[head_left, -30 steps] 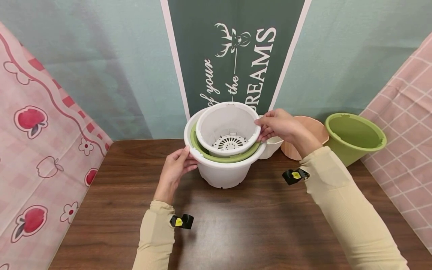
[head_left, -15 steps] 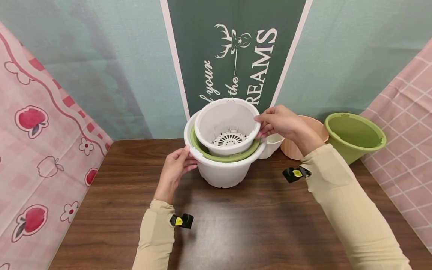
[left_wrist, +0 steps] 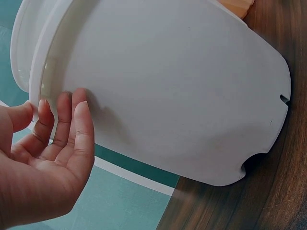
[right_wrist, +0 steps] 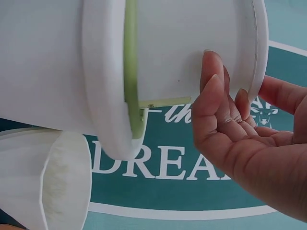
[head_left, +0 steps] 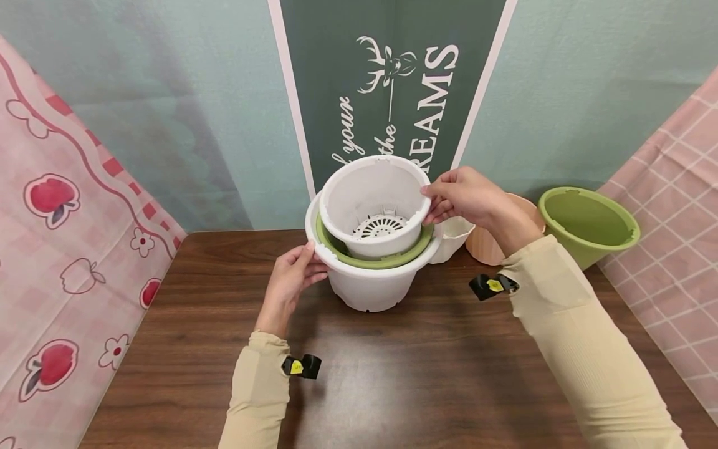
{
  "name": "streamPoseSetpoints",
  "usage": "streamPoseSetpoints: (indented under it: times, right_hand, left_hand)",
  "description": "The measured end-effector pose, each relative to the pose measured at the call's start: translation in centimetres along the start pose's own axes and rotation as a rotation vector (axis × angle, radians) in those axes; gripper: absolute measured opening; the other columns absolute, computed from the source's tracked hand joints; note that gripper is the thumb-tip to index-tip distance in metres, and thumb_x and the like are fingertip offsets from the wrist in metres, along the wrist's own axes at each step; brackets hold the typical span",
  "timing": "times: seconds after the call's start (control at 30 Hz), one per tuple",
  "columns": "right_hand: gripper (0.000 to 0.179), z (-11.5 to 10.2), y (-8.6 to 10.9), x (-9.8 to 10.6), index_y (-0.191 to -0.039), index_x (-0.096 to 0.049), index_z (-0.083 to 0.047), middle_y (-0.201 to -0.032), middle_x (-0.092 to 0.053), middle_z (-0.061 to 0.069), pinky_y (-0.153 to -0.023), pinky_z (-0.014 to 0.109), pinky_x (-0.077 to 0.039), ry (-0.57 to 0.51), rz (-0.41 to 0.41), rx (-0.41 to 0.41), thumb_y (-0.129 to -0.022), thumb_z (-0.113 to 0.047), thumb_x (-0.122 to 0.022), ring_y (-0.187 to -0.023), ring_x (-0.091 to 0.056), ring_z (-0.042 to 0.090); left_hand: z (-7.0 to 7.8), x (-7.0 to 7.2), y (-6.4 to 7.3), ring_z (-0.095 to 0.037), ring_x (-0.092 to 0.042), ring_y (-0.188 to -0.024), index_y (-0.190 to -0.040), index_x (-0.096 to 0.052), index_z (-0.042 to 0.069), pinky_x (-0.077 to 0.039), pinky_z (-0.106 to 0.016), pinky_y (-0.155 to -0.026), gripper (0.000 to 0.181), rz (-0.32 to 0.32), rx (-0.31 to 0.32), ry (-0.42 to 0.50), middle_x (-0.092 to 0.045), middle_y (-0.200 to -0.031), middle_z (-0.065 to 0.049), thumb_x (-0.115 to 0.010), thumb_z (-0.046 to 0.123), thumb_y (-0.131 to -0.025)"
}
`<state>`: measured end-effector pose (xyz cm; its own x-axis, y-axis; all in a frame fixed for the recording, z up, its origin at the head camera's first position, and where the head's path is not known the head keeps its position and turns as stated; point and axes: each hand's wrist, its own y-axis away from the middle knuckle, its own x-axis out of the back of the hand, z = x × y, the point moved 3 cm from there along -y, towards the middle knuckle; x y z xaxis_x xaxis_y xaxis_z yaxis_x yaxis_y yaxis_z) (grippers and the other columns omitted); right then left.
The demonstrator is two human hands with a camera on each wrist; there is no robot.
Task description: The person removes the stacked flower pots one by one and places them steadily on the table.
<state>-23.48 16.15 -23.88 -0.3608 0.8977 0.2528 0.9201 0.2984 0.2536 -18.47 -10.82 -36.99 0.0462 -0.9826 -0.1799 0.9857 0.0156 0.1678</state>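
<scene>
1. The right hand [head_left: 465, 196] pinches the rim of the inner white pot [head_left: 373, 193], with the thumb over the edge and the index finger beneath it; in the right wrist view, the other fingers curl near the outer wall.
2. The left hand [head_left: 288, 280] grips the rim of the outer white pot [head_left: 373, 290] between thumb and index finger; its remaining fingers reach under the rim, along the outside wall.
3. The inner white pot lies just left of the right fingers, its rim standing well above the others and its slotted base visible inside.
4. Below the right fingers, the middle green pot [head_left: 384, 262] sits inside the outer white pot, around the lower part of the inner white pot. Whether that lower part touches the green wall cannot be told.
5. The outer white pot stands upright on the brown table [head_left: 387, 386], just right of the left fingers.
6. Below and slightly right of the right fingers is a white faceted pot [head_left: 451, 240], near the outer white pot.
7. Farther right of the right fingers, partly hidden by the hand and wrist, is a peach pot [head_left: 483, 246]; beyond it a separate green pot [head_left: 589, 231] leans, its mouth facing up.
8. Behind the fingers of both hands hangs a teal backdrop [head_left: 392, 75] with a deer head and the word "DREAMS".
9. Well left of the left fingers is a pink apple-print cloth [head_left: 56, 255]; well right of the right fingers, a pink checked cloth [head_left: 670, 206].
</scene>
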Motion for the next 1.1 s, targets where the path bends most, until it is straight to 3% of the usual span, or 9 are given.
streamPoseSetpoints:
  times: [0.03,0.13,0.43,1.1]
  right_hand:
    - [0.021,-0.1,0.1,-0.1,-0.098,-0.045,0.015,-0.065,-0.063,0.011,-0.062,0.033,-0.055,0.001,0.004,0.005,-0.094,-0.006,-0.046,-0.058,-0.065,0.019]
    - [0.021,-0.3,0.4,-0.2,-0.097,-0.046,0.015,-0.065,-0.063,0.011,-0.063,0.034,-0.056,0.001,0.011,0.017,-0.094,-0.006,-0.047,-0.058,-0.064,0.019]
    - [0.024,-0.9,0.9,-0.3,-0.099,-0.046,0.017,-0.065,-0.063,0.012,-0.063,0.035,-0.056,-0.012,0.021,0.035,-0.093,-0.005,-0.048,-0.058,-0.065,0.019]
    - [0.023,-2.1,1.6,-0.1,-0.1,-0.046,0.017,-0.065,-0.063,0.012,-0.061,0.03,-0.055,-0.02,0.061,0.057,-0.093,-0.005,-0.048,-0.058,-0.064,0.019]
  left_hand:
    - [-0.7,0.4,-0.6,-0.018,-0.065,-0.076,-0.088,-0.059,0.0,-0.055,-0.03,-0.069,0.033,-0.03,-0.028,0.019,-0.063,-0.079,-0.007,-0.054,0.033,-0.092]
    - [-0.7,0.4,-0.5,-0.019,-0.065,-0.076,-0.088,-0.059,0.001,-0.055,-0.031,-0.07,0.035,-0.039,-0.042,0.02,-0.063,-0.08,-0.009,-0.056,0.036,-0.09]
    - [0.3,0.0,0.3,-0.015,-0.064,-0.072,-0.084,-0.056,0.002,-0.055,-0.028,-0.067,0.026,0.009,0.053,0.015,-0.061,-0.074,-0.004,-0.047,0.023,-0.096]
    - [0.3,0.0,0.3,-0.014,-0.064,-0.069,-0.086,-0.055,0.001,-0.055,-0.028,-0.067,0.026,0.024,0.07,0.011,-0.061,-0.074,-0.004,-0.046,0.023,-0.097]
